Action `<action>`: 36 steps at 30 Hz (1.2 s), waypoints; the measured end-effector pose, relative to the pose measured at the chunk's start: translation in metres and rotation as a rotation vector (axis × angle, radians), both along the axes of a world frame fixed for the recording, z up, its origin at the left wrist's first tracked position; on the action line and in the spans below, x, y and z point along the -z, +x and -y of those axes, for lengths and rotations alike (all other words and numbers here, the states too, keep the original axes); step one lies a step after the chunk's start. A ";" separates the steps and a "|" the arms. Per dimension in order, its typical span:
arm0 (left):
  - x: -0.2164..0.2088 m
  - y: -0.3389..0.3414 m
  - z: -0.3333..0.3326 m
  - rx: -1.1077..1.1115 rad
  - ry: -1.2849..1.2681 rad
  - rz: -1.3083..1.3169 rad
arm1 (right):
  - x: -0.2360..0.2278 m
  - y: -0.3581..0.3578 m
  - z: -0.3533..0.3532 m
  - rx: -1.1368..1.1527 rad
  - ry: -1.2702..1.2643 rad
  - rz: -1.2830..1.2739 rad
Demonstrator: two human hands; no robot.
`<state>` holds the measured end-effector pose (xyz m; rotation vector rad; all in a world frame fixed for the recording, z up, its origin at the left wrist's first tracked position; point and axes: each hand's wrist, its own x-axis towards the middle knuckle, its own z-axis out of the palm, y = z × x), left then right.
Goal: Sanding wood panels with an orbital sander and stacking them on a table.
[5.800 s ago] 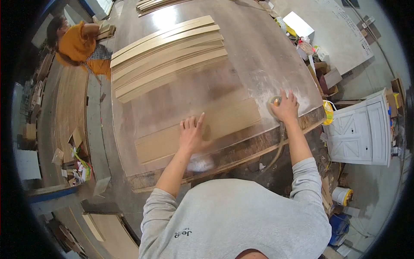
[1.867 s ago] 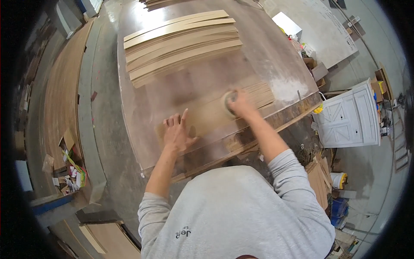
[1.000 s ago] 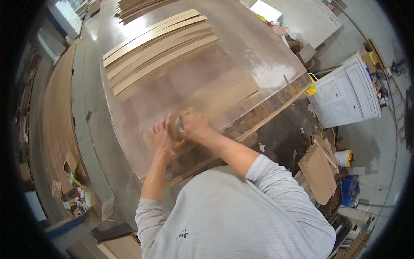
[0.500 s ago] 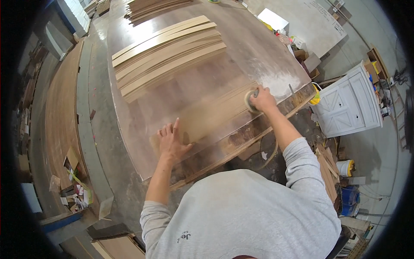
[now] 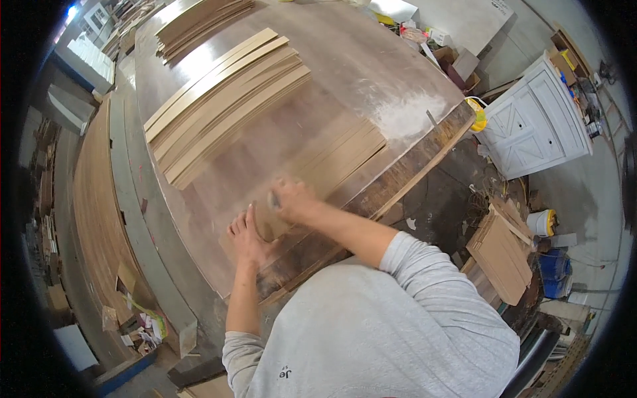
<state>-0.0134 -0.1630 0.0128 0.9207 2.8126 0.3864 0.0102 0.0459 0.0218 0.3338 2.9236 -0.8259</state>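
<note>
Several thin wooden strips [image 5: 348, 152] lie side by side along the near edge of the large worktable [image 5: 318, 40]. My left hand [image 5: 248, 240] rests on their left end, fingers spread and pressed down. My right hand [image 5: 297, 200] grips a round sanding pad [image 5: 273, 199] by its dark top and holds it against the strips, just right of my left hand. Motion smears the pad and the right fingers, and the hand covers part of the pad.
Stacked wooden strips [image 5: 225, 99] lie farther back on the table, with another pile [image 5: 199, 26] behind them. Pale dust [image 5: 408, 113] covers the table's right part. A white cabinet [image 5: 534, 119] and a yellow bucket [image 5: 476, 114] stand to the right.
My right hand has swept the sanding pad leftward along the strips, from their right end to beside my left hand. The left hand stays on the left end. The view has shifted.
</note>
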 end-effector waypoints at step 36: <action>0.011 0.002 0.001 -0.023 -0.035 -0.058 | -0.021 0.004 -0.335 0.420 0.228 0.154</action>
